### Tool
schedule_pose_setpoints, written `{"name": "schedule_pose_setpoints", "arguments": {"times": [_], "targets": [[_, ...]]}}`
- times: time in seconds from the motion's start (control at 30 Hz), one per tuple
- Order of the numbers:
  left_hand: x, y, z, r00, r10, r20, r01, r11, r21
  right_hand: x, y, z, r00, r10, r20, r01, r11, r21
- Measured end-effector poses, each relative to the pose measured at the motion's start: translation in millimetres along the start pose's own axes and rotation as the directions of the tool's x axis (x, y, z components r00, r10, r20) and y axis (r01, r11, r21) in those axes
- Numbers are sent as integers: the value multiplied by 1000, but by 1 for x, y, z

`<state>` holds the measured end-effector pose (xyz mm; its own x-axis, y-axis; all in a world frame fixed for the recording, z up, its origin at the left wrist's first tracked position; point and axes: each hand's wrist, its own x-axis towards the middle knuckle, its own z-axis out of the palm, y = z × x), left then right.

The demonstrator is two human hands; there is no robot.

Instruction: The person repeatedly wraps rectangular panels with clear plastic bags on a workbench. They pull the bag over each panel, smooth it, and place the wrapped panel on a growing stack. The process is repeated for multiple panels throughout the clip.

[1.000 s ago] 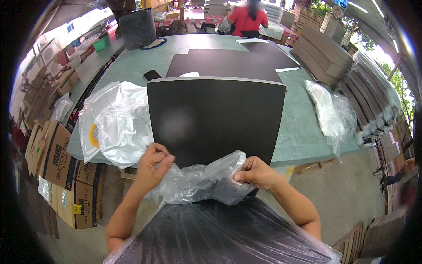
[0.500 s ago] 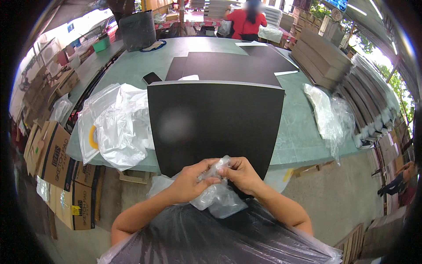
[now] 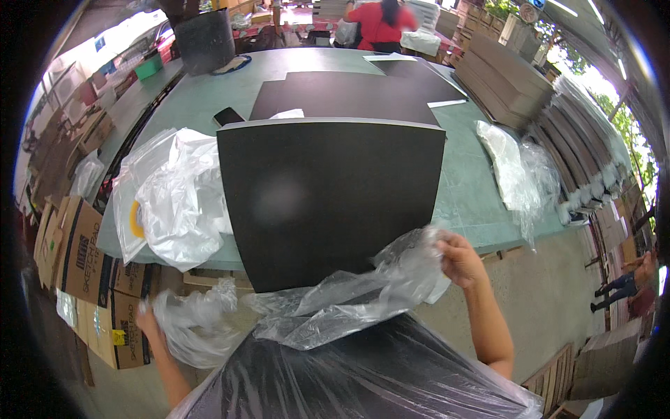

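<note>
Cardboard boxes (image 3: pixel 84 272) stand on the floor at the far left, below the near left corner of the green table (image 3: pixel 474 202). Just to their right, low by the table's near edge, the left hand (image 3: pixel 148 322) is closed on one end of a strip of clear plastic film (image 3: pixel 335 300); the fingers are wrapped in the bunched film, so how tightly they grip is hard to tell. Above it, on the near left part of the table, lies a heap of clear plastic bags (image 3: pixel 174 199) with a yellow roll of tape (image 3: pixel 132 219) showing at its left side.

The film stretches rightward from the left hand, crossing in front of the near edge of a large black panel (image 3: pixel 328 202), which lies on the table and juts out over the near edge. Below the film, at the bottom of the view, another black panel wrapped in plastic (image 3: pixel 356 377) sits close to the person's body.

Farther back, in the middle of the table, lie more flat black sheets (image 3: pixel 349 94), with a small dark phone (image 3: pixel 228 115) beside their left corner.

The right hand (image 3: pixel 460 260) is closed around the other end of the film, just off the table's near edge, to the right of the big panel's near right corner. On the right part of the table lies another crumpled clear bag (image 3: pixel 520 171). At the far end a person in a red top (image 3: pixel 377 24) stands.
</note>
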<state>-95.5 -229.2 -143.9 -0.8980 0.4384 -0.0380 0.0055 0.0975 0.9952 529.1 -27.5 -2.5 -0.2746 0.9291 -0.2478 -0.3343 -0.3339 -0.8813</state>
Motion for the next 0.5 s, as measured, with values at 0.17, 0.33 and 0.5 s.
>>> {"name": "schedule_pose_setpoints", "arguments": {"times": [0.17,0.33,0.5], "targets": [[-85,142,180,796,256,548,-223,966,-128,15,11,93,893,57,447,8,990,-141],[-218,191,247,-46,308,950,-464,836,-293,8,51,128,911,16,412,62,982,-177],[-183,151,239,220,85,972,-464,885,28,-7,25,122,996,50,79,-61,987,151]]}}
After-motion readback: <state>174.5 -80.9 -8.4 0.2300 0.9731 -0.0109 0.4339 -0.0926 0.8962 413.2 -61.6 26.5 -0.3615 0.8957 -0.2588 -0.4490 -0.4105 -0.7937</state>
